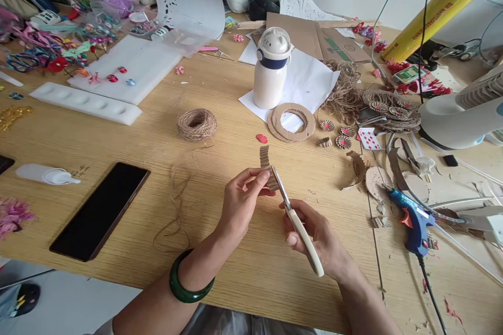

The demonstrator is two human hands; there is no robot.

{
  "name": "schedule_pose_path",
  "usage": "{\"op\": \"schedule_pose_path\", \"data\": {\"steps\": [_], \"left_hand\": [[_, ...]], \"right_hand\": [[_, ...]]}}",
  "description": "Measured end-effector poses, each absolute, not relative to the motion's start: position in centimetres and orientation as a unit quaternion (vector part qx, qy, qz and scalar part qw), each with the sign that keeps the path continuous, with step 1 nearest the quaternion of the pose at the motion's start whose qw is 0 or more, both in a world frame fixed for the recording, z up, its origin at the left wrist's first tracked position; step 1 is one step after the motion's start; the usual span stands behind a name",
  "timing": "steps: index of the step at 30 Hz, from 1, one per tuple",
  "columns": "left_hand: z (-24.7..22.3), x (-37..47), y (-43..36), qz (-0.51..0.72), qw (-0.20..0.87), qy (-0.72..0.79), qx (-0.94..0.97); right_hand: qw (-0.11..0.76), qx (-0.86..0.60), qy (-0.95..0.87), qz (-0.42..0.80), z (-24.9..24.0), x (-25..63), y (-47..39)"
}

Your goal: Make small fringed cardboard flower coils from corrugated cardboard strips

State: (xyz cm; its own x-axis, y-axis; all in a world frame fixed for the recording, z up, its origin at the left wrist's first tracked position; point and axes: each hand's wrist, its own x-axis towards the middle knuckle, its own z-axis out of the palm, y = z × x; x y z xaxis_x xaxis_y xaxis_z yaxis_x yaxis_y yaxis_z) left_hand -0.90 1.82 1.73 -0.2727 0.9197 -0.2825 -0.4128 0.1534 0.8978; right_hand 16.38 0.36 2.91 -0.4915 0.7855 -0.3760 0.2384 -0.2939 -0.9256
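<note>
Clock positions are taken from the corrugated strip (264, 156), with 12 directly away from the person. The left hand (243, 196) is nearly closed, pinching the strip between thumb and fingers. The right hand (314, 233) is half curled around the scissors (297, 225), blades against the strip's right edge; whether they bite into it cannot be told.

Surroundings: at 12, red discs (261, 138) lie just beyond the strip, with a white bottle (267, 84) upright farther back. Two overlapping cardboard rings (310, 125) occupy 1. Pleated rosettes (343, 142) sit between 2 and 3. Cardboard scraps (378, 183) clutter 3; a blue glue gun (416, 225) lies at 4, its cord trailing toward the near edge. A twine coil (197, 133) rests at 10, its loose strand (178, 209) straggling to 8, near the left forearm. A phone (100, 212) lies flat between 8 and 9.
</note>
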Motion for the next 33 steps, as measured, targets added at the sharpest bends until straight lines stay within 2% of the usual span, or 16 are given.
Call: {"op": "schedule_pose_path", "data": {"steps": [21, 33], "left_hand": [[1.43, -1.09, 1.97, 0.638, 0.52, 0.52, 0.229], [1.33, -1.05, 1.85, 0.633, 0.526, 0.515, 0.241]], "right_hand": [[0.195, -0.435, -0.558, 0.679, 2.53, 16.61, 0.16], [0.189, -0.473, -0.573, 0.642, 2.7, 16.35, 0.33]]}}
